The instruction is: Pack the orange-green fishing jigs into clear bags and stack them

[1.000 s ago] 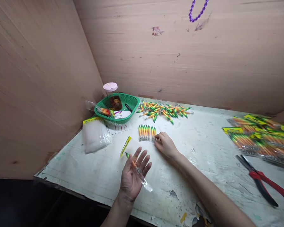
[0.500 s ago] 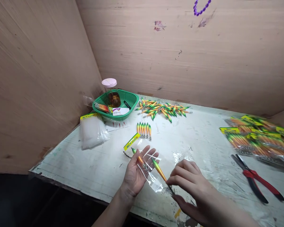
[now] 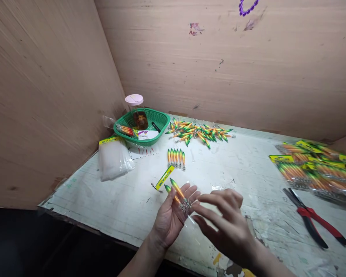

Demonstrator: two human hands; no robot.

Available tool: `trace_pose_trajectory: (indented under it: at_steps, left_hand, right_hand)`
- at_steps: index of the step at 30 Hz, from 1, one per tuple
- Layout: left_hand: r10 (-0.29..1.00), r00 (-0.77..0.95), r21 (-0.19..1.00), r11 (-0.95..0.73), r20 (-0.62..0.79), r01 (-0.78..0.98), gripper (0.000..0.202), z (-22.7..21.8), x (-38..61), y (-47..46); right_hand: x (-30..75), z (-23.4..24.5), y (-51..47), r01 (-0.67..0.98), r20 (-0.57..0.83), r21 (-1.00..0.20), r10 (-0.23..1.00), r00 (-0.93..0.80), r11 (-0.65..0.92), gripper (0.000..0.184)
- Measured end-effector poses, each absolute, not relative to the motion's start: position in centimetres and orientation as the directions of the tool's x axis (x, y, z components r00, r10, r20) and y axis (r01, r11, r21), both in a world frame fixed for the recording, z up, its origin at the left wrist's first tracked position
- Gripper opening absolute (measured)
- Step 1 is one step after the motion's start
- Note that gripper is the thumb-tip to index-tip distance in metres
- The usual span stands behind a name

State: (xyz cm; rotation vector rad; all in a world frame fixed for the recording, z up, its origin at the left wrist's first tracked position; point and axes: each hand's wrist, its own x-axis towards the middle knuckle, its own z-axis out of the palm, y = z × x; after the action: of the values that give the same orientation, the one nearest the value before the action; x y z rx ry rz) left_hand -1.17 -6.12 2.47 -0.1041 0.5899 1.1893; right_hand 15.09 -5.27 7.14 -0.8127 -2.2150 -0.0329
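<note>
My left hand (image 3: 168, 221) is palm up with its thumb closed over a clear plastic bag that has a yellow-green BCT LURE header (image 3: 165, 178). Two green-and-orange fishing lures lie side by side over that palm: a front one (image 3: 177, 188) and one partly behind the thumb (image 3: 173, 194). Their metal hooks (image 3: 185, 206) point toward my right hand (image 3: 223, 215). Its fingers are apart, with the fingertips close to the hooks; whether they touch is unclear. Beyond the header stands a neat row of several similar lures (image 3: 176, 157).
A loose lure pile (image 3: 202, 132) lies at the back. Left are a green basket (image 3: 164, 125) holding a lidded jar (image 3: 140, 119), and a stack of clear bags (image 3: 115, 161). Packed lures (image 3: 314, 169) and red-black pliers (image 3: 308, 215) lie right.
The second lure has moved from my right fingers up and left onto the bag in my left palm, beside the first. My right fingers have spread apart.
</note>
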Motion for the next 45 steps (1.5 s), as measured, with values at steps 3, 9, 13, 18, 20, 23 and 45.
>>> trace_pose_trajectory:
  at_steps: [3,9,13,18,20,23,45]
  left_hand:
    - [0.846,0.184,0.258,0.349,-0.500,-0.901,0.045,2.5,-1.8,-6.4]
    - [0.839,0.118,0.272,0.301,-0.532,-0.914,0.044,2.6,-2.2,-6.3]
    - [0.825,0.087,0.282,0.288,-0.559,-0.915,0.035,2.6,-2.5,-5.7]
    - [0.814,0.054,0.308,0.278,-0.578,-0.910,0.032,2.4,-3.1,-4.8]
    - [0.804,0.042,0.314,0.279,-0.593,-0.907,0.031,2.3,-3.2,-4.5]
    - [0.792,0.057,0.312,0.305,-0.608,-0.900,0.032,2.4,-2.8,-4.2]
    - [0.777,0.082,0.327,0.356,-0.625,-0.875,0.034,2.6,-2.8,-5.9]
  right_hand:
    - [15.6,6.2,-1.4,0.585,0.659,-0.437,0.686,-0.309,0.683,0.009]
    - [12.5,-0.8,8.1,0.620,0.386,-0.494,0.792,-0.472,0.610,0.020]
    - [11.4,-1.9,8.9,0.606,0.329,-0.527,0.800,-0.501,0.596,0.022]
    - [16.6,4.5,2.7,0.494,0.343,-0.603,0.762,-0.550,0.627,0.001]
    - [19.2,7.9,-0.4,0.409,0.312,-0.644,0.709,-0.632,0.647,0.008]
    - [21.2,11.4,-3.9,0.283,0.112,-0.742,0.529,-0.841,0.607,0.027]
    - [13.1,1.5,7.1,0.580,0.391,-0.531,0.786,-0.479,0.618,0.016]
